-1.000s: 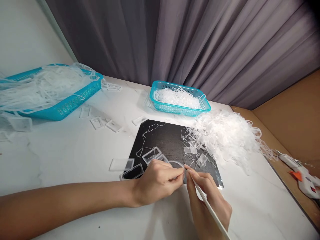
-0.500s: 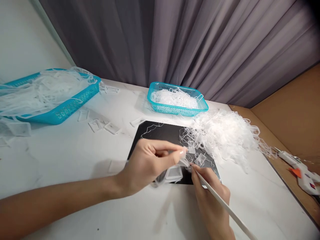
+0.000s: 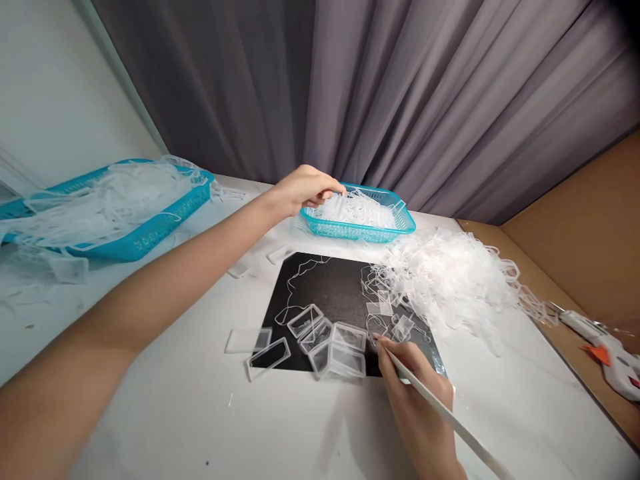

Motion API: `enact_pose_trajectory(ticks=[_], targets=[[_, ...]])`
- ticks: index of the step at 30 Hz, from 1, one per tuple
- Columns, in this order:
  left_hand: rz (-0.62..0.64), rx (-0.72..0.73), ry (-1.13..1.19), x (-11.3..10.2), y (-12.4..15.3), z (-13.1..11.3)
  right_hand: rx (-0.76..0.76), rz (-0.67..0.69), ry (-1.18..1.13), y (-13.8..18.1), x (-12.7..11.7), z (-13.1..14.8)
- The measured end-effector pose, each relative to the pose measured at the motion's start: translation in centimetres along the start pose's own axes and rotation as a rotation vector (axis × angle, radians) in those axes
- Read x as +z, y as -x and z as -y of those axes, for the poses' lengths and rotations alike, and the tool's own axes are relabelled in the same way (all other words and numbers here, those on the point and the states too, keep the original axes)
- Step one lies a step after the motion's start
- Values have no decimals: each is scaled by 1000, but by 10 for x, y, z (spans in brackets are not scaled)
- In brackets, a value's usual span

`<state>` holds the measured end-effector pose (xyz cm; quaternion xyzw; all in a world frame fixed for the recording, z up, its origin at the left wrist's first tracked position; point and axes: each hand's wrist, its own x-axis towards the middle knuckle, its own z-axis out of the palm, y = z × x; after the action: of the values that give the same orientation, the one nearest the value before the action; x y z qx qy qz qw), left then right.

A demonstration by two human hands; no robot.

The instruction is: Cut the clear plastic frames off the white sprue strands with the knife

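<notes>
My left hand (image 3: 306, 189) reaches over the near-left side of the small blue basket (image 3: 360, 235), fingers pinched together. Whatever is at its fingertips blends into the pile of small clear plastic pieces (image 3: 367, 211) inside. Low over the black mat (image 3: 333, 283), my right hand (image 3: 417, 383) grips a slim, long white-handled tool (image 3: 450, 421) like a pen, its tip hidden by the fingers. Several clear rectangular plastic frames (image 3: 349, 338) lie left of that hand at the mat's front edge. Small clear offcuts (image 3: 403, 328) and thin strands lie just beyond it.
A large heap of clear plastic strips (image 3: 450, 280) covers the right side of the mat and table. At left stands a bigger blue basket (image 3: 145, 240) piled with clear plastic. A white glue gun (image 3: 607, 353) lies at far right. A grey curtain (image 3: 240, 87) hangs behind.
My left hand has moved from the mat, near the tool's tip, forward to the small basket, uncovering the frames on the mat. My right hand stays in nearly the same place with the tool.
</notes>
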<state>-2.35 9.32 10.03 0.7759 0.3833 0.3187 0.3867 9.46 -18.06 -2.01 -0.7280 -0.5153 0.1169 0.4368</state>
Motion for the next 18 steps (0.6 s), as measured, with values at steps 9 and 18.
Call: enact_pose_trajectory(ticks=[9, 18], targets=[[-130, 166, -330, 31, -33, 23, 145, -115, -197, 4, -1, 12], [477, 422, -259, 50, 97, -6, 239, -137, -329, 0, -10, 29]])
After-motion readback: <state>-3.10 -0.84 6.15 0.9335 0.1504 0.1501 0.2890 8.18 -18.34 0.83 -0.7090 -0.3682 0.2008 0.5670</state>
